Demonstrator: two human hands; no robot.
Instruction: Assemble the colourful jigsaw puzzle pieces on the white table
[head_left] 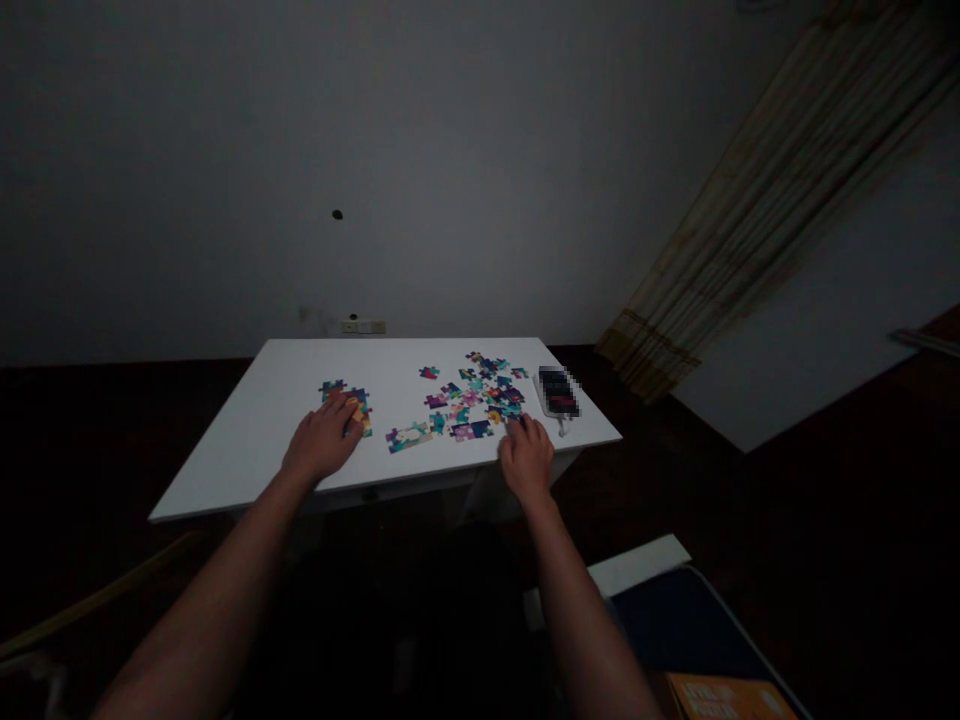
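My left hand [322, 437] lies flat, palm down, over a joined block of jigsaw pieces [361, 402] on the left part of the white table. Its fingers are stretched out and cover the block's middle. At the near right edge of a scatter of loose jigsaw pieces [469, 397], my right hand [527, 457] is closed with the fingers curled. Whatever lies under its fingertips is too small and dark to make out. A short joined strip of pieces [409, 437] rests between the hands, and a purple-and-blue pair [472, 431] sits just left of my right hand.
A phone-like dark device [559, 392], blurred out, lies at the right side of the white table [247, 420]. One lone piece [429, 372] is set apart behind the scatter. An orange puzzle box [731, 697] is low on the right. A wall stands behind the table.
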